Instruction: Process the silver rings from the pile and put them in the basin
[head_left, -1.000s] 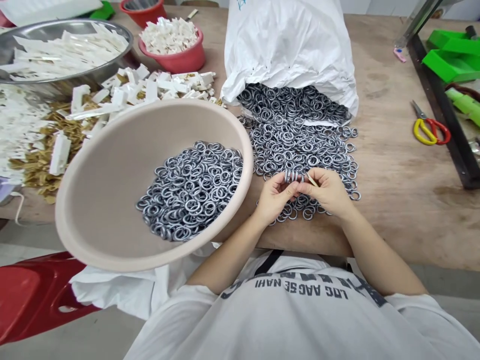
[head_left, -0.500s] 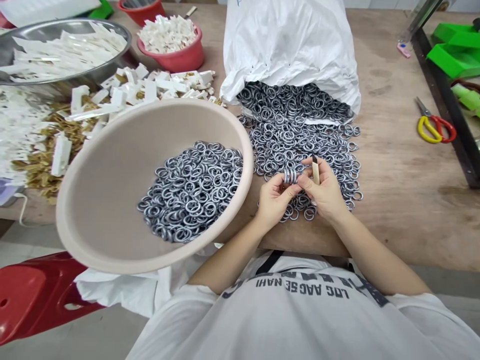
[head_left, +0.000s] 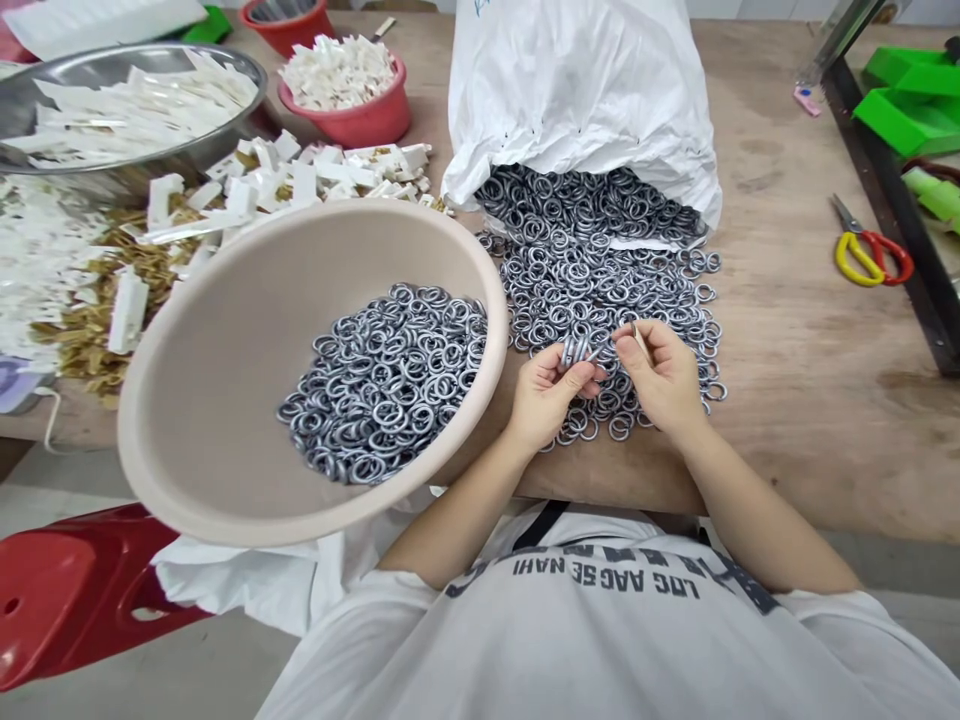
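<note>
- Left hand [head_left: 544, 405], center of frame: grip closed on a short row of gray rings [head_left: 575, 350], pinched between thumb and fingers.
- Right hand [head_left: 664, 382], just right of it: grip closed around a slim pale tool [head_left: 642, 344], partly hidden by fingers. Hands apart.
- Loose ring pile [head_left: 600, 285] on desk [head_left: 795, 410], below and beyond both hands, running up into mouth of white sack [head_left: 577, 90], top center.
- Beige basin [head_left: 195, 400], left of center, tilted, more rings [head_left: 390, 385] heaped in its right side.
- Scissors [head_left: 860, 258], yellow and red handles, right of frame, well apart from hands.
- Metal bowl [head_left: 259, 108], upper left, white strips inside.
</note>
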